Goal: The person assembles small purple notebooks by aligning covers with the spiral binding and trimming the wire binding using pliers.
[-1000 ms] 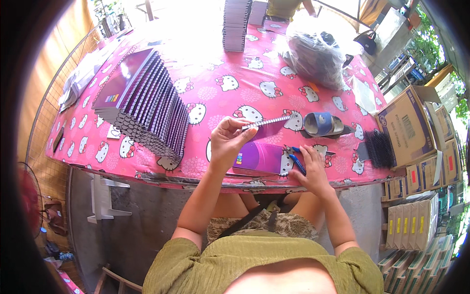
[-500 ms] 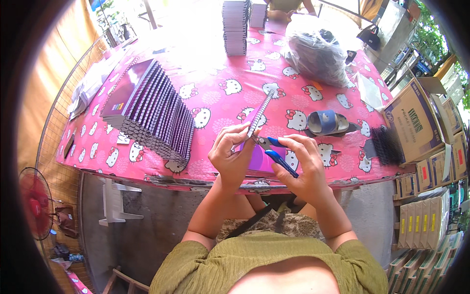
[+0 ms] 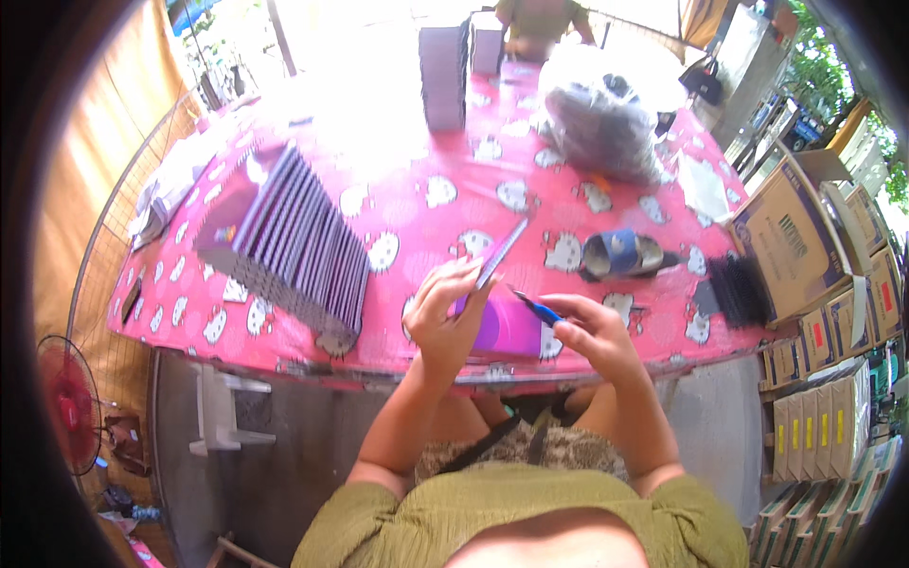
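Note:
My left hand (image 3: 443, 308) is closed around a thin spiral-bound notebook (image 3: 504, 252), held up on its edge with its coil slanting away to the upper right. In my right hand (image 3: 600, 333) is a pair of blue-handled pliers (image 3: 543, 311), jaws pointing left toward the notebook but apart from it. A purple notebook cover (image 3: 507, 329) lies flat on the table just below my hands. To the left rises a tall leaning stack of spiral notebooks (image 3: 308, 246) with purple covers.
The table wears a pink cartoon-cat cloth (image 3: 407, 204). A blue slipper-like object (image 3: 620, 254) lies to the right, near black coils (image 3: 737, 292) and a cardboard box (image 3: 791, 237). Farther off are a stuffed plastic bag (image 3: 601, 123), another notebook stack (image 3: 443, 80) and a person (image 3: 542, 24).
The pliers have come away from the end of the notebook's coil, moving slightly right and down, and their handles are closer together. My left hand keeps the notebook. The view has shifted a little.

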Available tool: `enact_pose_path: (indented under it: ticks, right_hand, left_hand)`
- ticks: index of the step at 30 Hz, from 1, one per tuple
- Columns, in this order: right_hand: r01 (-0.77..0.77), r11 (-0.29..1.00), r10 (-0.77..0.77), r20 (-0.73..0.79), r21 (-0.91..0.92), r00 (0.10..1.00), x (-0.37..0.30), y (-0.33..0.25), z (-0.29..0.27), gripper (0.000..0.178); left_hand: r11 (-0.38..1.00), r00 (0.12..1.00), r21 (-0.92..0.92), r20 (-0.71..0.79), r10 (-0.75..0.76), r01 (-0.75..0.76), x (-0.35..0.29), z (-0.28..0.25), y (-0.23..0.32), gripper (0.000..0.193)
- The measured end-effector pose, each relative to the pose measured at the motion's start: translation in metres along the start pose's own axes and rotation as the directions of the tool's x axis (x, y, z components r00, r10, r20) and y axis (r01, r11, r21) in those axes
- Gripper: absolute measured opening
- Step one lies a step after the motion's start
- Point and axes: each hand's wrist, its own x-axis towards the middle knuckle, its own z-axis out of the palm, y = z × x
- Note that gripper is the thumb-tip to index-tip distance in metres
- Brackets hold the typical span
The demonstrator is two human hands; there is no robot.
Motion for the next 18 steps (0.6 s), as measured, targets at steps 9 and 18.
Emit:
enact_pose_path:
  ticks: [9,18]
  right_hand:
    - [-0.157,0.264,-0.387,-0.254,-0.952,0.887,-0.047,0.074,-0.066,0.058]
    - [0.682,0.488,-0.505,0.462,-0.545,0.729,0.042,-0.071,0.062,0.055]
  left_hand:
    - [0.995,0.992,-0.046,0.096,-0.084,0.089,-0.005,-0.002,-0.005,0.02]
    - [0.997,0.966,0.014,0.246,-0.08,0.079,0.04,-0.065,0.061,0.021]
